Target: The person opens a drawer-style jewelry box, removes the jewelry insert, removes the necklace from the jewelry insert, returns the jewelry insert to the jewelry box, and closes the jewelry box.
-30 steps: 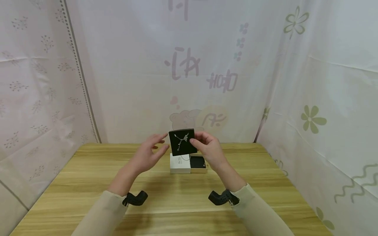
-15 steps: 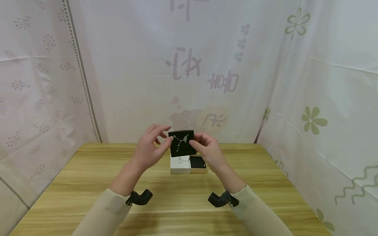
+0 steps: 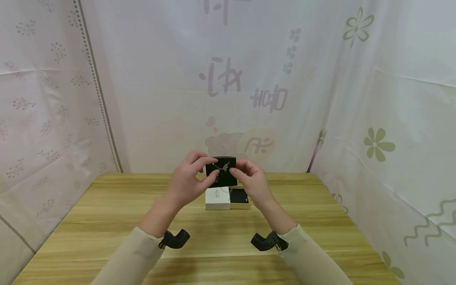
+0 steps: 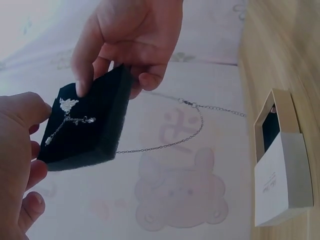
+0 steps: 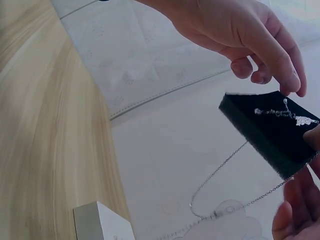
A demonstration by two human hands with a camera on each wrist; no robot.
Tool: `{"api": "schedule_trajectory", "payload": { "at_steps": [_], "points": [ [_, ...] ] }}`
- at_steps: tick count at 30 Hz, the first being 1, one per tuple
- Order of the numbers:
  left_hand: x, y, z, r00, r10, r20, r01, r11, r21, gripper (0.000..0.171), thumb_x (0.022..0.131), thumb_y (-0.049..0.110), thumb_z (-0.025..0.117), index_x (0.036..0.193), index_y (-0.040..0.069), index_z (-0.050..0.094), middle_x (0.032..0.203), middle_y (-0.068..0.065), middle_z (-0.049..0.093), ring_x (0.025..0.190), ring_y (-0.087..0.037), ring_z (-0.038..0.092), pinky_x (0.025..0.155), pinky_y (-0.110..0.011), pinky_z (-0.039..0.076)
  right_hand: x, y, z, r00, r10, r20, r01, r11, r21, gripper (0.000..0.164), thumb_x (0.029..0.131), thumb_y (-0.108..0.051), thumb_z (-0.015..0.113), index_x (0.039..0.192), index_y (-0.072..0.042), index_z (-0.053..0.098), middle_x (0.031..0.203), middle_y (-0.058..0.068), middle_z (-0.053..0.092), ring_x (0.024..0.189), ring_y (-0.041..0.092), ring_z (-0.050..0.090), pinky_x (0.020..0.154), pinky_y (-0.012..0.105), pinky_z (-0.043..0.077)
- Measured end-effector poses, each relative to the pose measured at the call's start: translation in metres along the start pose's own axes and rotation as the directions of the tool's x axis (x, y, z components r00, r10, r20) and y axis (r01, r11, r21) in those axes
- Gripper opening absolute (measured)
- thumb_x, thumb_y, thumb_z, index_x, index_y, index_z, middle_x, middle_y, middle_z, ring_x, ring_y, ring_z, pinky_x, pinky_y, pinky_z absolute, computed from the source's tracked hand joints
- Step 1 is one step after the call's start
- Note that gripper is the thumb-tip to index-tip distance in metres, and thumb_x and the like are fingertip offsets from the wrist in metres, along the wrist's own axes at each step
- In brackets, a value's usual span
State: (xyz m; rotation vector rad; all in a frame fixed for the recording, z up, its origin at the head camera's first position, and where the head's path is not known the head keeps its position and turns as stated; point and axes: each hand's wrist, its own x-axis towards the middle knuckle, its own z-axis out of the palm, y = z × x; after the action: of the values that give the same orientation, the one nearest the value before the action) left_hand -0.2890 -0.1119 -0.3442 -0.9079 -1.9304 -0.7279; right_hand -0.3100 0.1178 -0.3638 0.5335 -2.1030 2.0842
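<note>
My right hand [image 3: 254, 180] pinches a square black foam pad [image 3: 224, 180], its thumb on the face. A silver necklace [image 4: 66, 117] with a sparkling leafy or winged pendant lies across the pad. Its chain [image 4: 165, 148] and clasp hang in a loop behind the foam, plain in both wrist views. My left hand [image 3: 187, 180] is at the pad's left side, thumb and forefinger spread apart over its face near the necklace. In the right wrist view the left fingertips [image 5: 290, 85] are close to the pad's edge; whether they touch the necklace is unclear.
Beneath the hands on the wooden table [image 3: 142, 245] stands a white box sleeve [image 3: 217, 200] with its tray [image 3: 240, 206] slid out to the right. Dark lining shows in the tray. Patterned curtains [image 3: 171, 91] enclose the table at the back and sides.
My left hand has moved right, from beside the pad to over its left part. The right hand keeps its pinch on the foam pad, nearly still.
</note>
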Motion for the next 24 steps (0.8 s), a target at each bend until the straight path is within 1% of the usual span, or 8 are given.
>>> {"api": "schedule_trajectory", "payload": {
  "at_steps": [2, 6, 9, 12, 14, 18, 24],
  "points": [
    [0.000, 0.001, 0.002, 1.000, 0.000, 0.009, 0.000, 1.000, 0.009, 0.027, 0.090, 0.009, 0.090, 0.115, 0.006, 0.080, 0.110, -0.010, 0.066, 0.080, -0.022, 0.064, 0.066, -0.031, 0.057, 0.000, 0.000, 0.000, 1.000, -0.001, -0.006, 0.001, 1.000, 0.019, 0.023, 0.103, -0.009, 0.074, 0.119, 0.007, 0.069, 0.100, -0.004, 0.070, 0.094, 0.013, 0.062, 0.084, 0.022, 0.058],
    [0.001, 0.004, 0.006, 0.999, 0.019, 0.027, -0.021, 0.999, 0.041, 0.028, 0.088, 0.012, 0.093, 0.113, 0.007, 0.081, 0.107, -0.009, 0.064, 0.082, -0.020, 0.066, 0.063, -0.029, 0.058, 0.000, 0.000, 0.000, 1.000, -0.005, -0.007, 0.005, 0.999, 0.049, 0.023, 0.102, -0.007, 0.075, 0.118, 0.008, 0.069, 0.103, -0.001, 0.071, 0.098, 0.013, 0.065, 0.087, 0.021, 0.060],
    [0.001, 0.005, 0.009, 0.998, 0.042, 0.050, -0.047, 0.995, 0.092, 0.031, 0.087, 0.017, 0.095, 0.113, 0.008, 0.081, 0.103, -0.008, 0.063, 0.082, -0.019, 0.066, 0.064, -0.030, 0.060, 0.000, -0.001, 0.000, 1.000, -0.003, 0.004, 0.003, 0.998, 0.060, 0.022, 0.102, -0.006, 0.074, 0.119, 0.008, 0.069, 0.105, 0.000, 0.071, 0.099, 0.013, 0.066, 0.088, 0.022, 0.061],
    [0.002, 0.006, 0.012, 0.997, 0.062, 0.055, -0.070, 0.986, 0.150, 0.035, 0.086, 0.021, 0.098, 0.113, 0.009, 0.080, 0.100, -0.007, 0.063, 0.079, -0.019, 0.066, 0.065, -0.030, 0.063, -0.001, -0.001, 0.000, 1.000, -0.001, 0.017, -0.001, 0.998, 0.068, 0.023, 0.104, -0.006, 0.072, 0.121, 0.008, 0.068, 0.105, -0.001, 0.072, 0.099, 0.013, 0.067, 0.089, 0.022, 0.062],
    [0.002, 0.006, 0.014, 0.996, 0.071, 0.047, -0.079, 0.980, 0.182, 0.037, 0.084, 0.023, 0.099, 0.113, 0.009, 0.081, 0.099, -0.007, 0.064, 0.078, -0.019, 0.067, 0.065, -0.031, 0.064, -0.001, -0.001, 0.001, 1.000, 0.002, 0.023, -0.003, 0.998, 0.069, 0.023, 0.105, -0.007, 0.071, 0.122, 0.009, 0.068, 0.103, -0.003, 0.072, 0.099, 0.013, 0.067, 0.089, 0.022, 0.062],
    [0.002, 0.007, 0.016, 0.996, 0.091, 0.011, -0.091, 0.969, 0.228, 0.039, 0.080, 0.024, 0.102, 0.110, 0.009, 0.081, 0.097, -0.006, 0.064, 0.076, -0.020, 0.069, 0.063, -0.032, 0.064, -0.001, -0.001, 0.001, 1.000, 0.006, 0.027, -0.008, 0.997, 0.073, 0.024, 0.106, -0.007, 0.070, 0.122, 0.009, 0.068, 0.101, -0.005, 0.073, 0.099, 0.012, 0.069, 0.088, 0.022, 0.061],
    [0.004, 0.006, 0.020, 0.990, 0.136, -0.037, -0.121, 0.953, 0.276, 0.034, 0.078, 0.020, 0.103, 0.102, 0.008, 0.082, 0.092, -0.006, 0.063, 0.071, -0.020, 0.067, 0.060, -0.030, 0.061, -0.001, -0.001, 0.002, 1.000, 0.009, 0.027, -0.011, 0.998, 0.054, 0.026, 0.104, -0.009, 0.073, 0.122, 0.010, 0.070, 0.102, -0.005, 0.074, 0.100, 0.015, 0.068, 0.090, 0.023, 0.061]
  ]
}}
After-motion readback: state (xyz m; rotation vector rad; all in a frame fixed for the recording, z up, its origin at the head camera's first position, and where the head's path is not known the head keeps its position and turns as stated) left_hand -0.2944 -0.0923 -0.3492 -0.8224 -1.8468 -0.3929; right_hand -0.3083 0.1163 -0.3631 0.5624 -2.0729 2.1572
